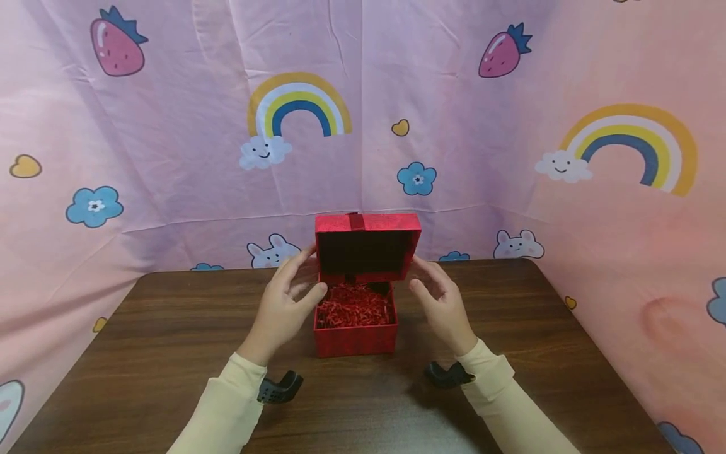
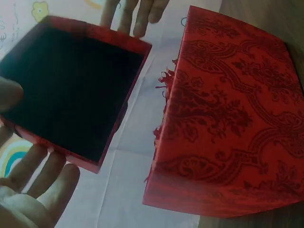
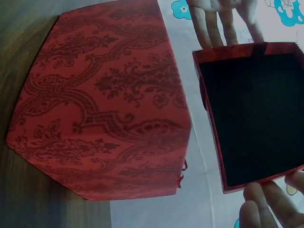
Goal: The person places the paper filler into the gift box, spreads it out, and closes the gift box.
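A red patterned gift box (image 1: 355, 342) stands on the wooden table, filled with red shredded paper (image 1: 354, 308). Above its back edge the matching box lid (image 1: 368, 222) is raised and tilted, its black inside facing me and a dark ribbon band across its rim. My left hand (image 1: 283, 309) holds the lid's left side, fingers along the outer wall and thumb toward the front. On the opposite side my right hand (image 1: 445, 309) holds the lid, its fingers partly hidden behind it. Both wrist views show fingers against the lid's side walls (image 2: 78, 159) (image 3: 237, 50).
The brown wooden table (image 1: 198, 328) spreads out around the box. A pink and lilac cloth (image 1: 187, 126) printed with rainbows, strawberries and flowers hangs behind and at both sides. Black wrist mounts (image 1: 280, 386) sit under both cuffs, near the tabletop.
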`<state>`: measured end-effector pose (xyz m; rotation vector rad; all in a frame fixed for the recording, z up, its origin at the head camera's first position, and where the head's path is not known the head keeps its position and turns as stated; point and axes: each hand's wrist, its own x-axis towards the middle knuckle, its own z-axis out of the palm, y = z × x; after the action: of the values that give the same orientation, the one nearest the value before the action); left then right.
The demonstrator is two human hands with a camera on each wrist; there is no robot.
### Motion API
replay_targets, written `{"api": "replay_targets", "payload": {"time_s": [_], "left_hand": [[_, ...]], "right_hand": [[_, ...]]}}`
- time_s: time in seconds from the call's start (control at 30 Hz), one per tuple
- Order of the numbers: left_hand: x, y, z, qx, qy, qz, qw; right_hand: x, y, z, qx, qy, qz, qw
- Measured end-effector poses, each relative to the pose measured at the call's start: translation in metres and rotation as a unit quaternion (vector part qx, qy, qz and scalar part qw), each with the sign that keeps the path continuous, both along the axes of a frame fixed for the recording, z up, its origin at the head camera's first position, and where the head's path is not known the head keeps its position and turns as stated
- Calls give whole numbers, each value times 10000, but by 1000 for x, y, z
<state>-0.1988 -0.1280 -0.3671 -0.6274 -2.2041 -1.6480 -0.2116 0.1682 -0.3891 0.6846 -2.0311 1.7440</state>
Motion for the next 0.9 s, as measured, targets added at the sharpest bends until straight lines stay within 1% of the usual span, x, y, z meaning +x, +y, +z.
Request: {"api": "replay_targets", "payload": {"time_s": [0.13,0.23,0.33,0.43,0.5,0.57,0.63,0.67,0.73,0.83,0.9], "left_hand": [[0,-2,-4,319,179,-532,9979],[-1,-3,-6,457,242,-758,9958],[-1,-2,-9,518,116,-746,9958],[0,-1,-11,507,-198,-524,9971],[1,-1,-12,506,-417,-437,9969],[2,-1,-12,465,-564,-414,9965],[3,-3,-12,368,-623,-496,9961],[3,-4,-12,281,-626,-551,9961],[3,-7,-13,-6,-596,-558,9967],[3,-11,-14,-461,-444,-483,9968],[2,-13,-16,-659,-378,-413,9963]], "right_hand": [[-2,2,-3,-22,-28,322,9995],[-4,4,-6,-37,-68,539,9985],[-6,6,-10,-9,-87,672,9977],[-9,7,-14,-52,-77,911,9958],[-10,9,-16,-124,-64,1115,9937],[-11,10,-17,-189,-100,1303,9912],[-12,11,-17,-209,-204,1383,9900],[-12,12,-17,-173,-261,1352,9903],[-13,13,-18,-38,-387,1212,9919],[-12,13,-18,222,-619,885,9939],[-12,12,-19,381,-684,712,9944]]}}
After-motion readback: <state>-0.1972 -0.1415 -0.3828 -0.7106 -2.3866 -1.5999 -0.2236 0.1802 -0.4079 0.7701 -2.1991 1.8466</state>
